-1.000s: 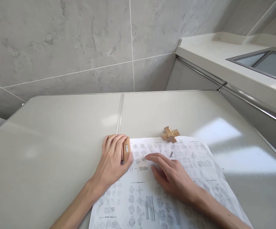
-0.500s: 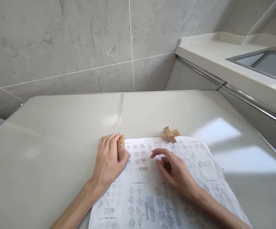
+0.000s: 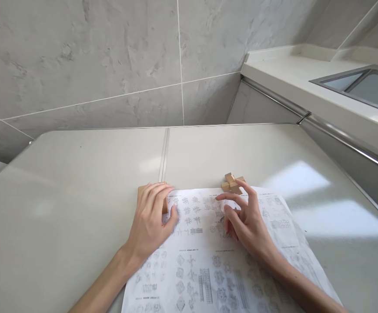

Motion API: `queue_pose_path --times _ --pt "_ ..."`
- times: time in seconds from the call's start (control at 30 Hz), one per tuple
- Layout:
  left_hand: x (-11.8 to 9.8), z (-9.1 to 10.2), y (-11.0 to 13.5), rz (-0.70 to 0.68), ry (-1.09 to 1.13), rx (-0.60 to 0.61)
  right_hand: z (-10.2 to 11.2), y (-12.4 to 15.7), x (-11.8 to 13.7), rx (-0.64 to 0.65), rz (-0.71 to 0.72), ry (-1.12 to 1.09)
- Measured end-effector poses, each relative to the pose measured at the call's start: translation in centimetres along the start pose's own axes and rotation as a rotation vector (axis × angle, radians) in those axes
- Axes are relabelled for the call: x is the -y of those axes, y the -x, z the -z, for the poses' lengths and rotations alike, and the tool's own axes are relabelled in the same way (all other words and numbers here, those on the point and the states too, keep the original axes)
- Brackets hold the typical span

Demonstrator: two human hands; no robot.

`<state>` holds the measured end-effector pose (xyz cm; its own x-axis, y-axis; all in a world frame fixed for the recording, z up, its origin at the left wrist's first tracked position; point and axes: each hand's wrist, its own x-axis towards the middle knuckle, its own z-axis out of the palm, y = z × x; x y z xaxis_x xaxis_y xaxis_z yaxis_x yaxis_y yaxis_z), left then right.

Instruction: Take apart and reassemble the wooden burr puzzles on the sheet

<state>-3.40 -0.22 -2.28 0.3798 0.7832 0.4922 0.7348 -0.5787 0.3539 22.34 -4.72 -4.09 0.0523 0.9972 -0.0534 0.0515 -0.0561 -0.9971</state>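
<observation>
Wooden block (image 3: 165,205) under left hand (image 3: 150,221)

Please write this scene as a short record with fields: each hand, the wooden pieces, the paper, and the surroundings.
Left hand: over a wooden block, thumb apart from it
Right hand: above the paper, fingers bent
Wooden cross: at the paper's far edge; one right finger overlaps it, contact unclear
Paper: small printed drawings, text unreadable
Surroundings: white table, grey tiled wall
</observation>
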Motion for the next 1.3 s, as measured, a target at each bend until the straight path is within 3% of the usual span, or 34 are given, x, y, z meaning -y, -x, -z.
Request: queue_pose_path --times 0.17,0.5,0.67,0.8,1.03,1.13,1.3 --pt "-0.2 0.0 0.2 -0.082 0.069 0.051 0.2 -0.3 -0.1 -0.013 0.036 0.064" --pt "-0.4 0.2 -0.1 -0.109 0.137 0.096 -0.2 0.3 -0.2 0.047 0.084 0.149" --pt "-0.4 0.4 0.2 -0.126 0.144 0.126 -0.2 0.5 0.4 0.172 0.130 0.146" --pt "-0.4 0.7 0.4 -0.077 0.222 0.216 0.0 0.8 1.4 0.337 0.170 0.098" --pt "-1.1 1.6 0.6 0.077 0.533 0.518 0.1 1.6 2.1 0.603 0.054 -0.111" --pt "-1.4 1.6 0.4 0.121 0.658 0.532 0.1 1.6 2.0 0.625 -0.028 -0.188" --pt "-1.5 1.4 0.0 0.080 0.793 0.445 0.1 1.0 2.4 0.674 -0.116 -0.147"
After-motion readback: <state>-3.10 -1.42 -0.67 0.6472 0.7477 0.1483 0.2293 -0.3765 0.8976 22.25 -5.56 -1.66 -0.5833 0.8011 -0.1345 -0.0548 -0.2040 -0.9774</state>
